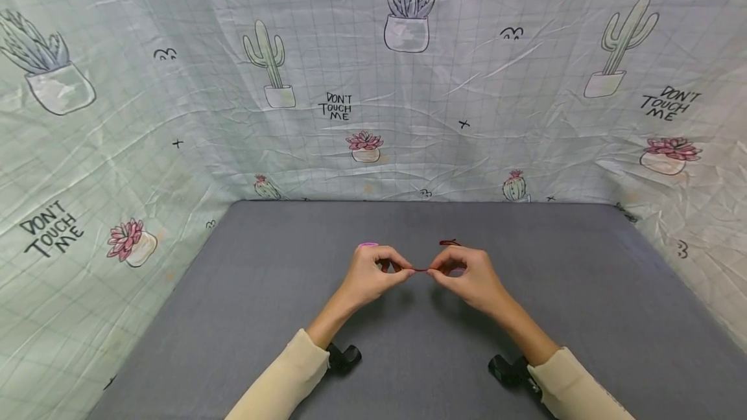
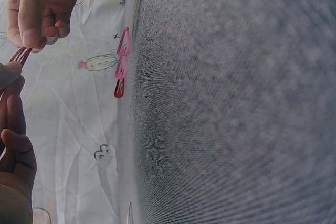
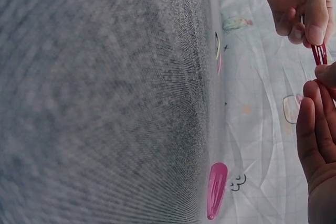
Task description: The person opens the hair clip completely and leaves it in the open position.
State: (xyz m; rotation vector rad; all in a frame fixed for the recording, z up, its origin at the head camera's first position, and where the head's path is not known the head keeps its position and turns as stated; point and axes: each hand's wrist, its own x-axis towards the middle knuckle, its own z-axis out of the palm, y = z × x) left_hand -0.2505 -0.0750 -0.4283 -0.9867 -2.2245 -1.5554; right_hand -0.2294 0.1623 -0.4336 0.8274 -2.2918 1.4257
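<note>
A dark red snap hair clip (image 1: 421,270) is held level between both hands, above the grey table. At its left end, my left hand (image 1: 370,274) pinches it between thumb and fingertips. My right hand (image 1: 471,275) pinches the other end the same way. The slots of the red clip (image 3: 318,54) show between the fingertips in the right wrist view. Behind the left hand a pink clip (image 1: 367,244) peeks out, mostly hidden. Another red clip (image 1: 449,242) lies just beyond the right hand.
Pink clips (image 2: 123,43) and a red clip (image 2: 119,88) line up on the table in the left wrist view. One pink clip (image 3: 217,190) lies low in the right wrist view. A cactus-print sheet (image 1: 403,96) surrounds the grey table (image 1: 262,316) at back and sides.
</note>
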